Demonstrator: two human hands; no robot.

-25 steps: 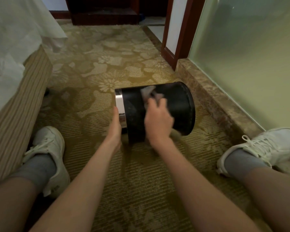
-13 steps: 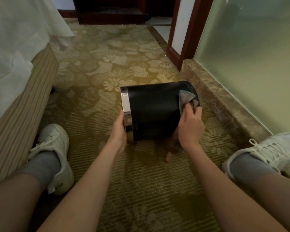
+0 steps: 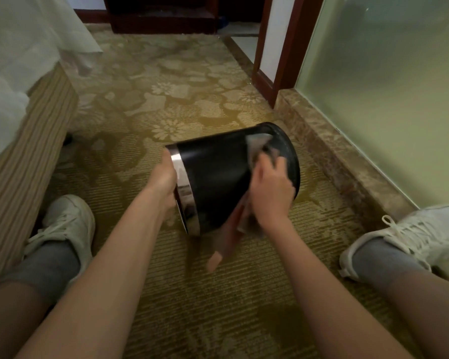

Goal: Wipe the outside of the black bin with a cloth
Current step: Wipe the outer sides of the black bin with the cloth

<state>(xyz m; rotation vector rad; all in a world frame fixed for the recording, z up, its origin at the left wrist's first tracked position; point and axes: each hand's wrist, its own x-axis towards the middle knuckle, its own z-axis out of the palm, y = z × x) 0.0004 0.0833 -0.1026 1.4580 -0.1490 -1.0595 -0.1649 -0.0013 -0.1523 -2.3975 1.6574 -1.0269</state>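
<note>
The bin [image 3: 218, 177] is lying tilted on its side on the carpet [image 3: 145, 130] between the person's legs, chrome band [image 3: 184, 193] toward the left hand [image 3: 162, 177], base toward the marble kerb [image 3: 335, 156]. No writing is showing on it, and its inside is hidden. The left hand is gripping the chrome rim; the right hand [image 3: 271, 193] is pressing a cloth [image 3: 255, 146] — its grip closed on it — against the black side near the base. Open carpet is lying beyond, the bed [image 3: 24, 141] bounding it on the left.
</note>
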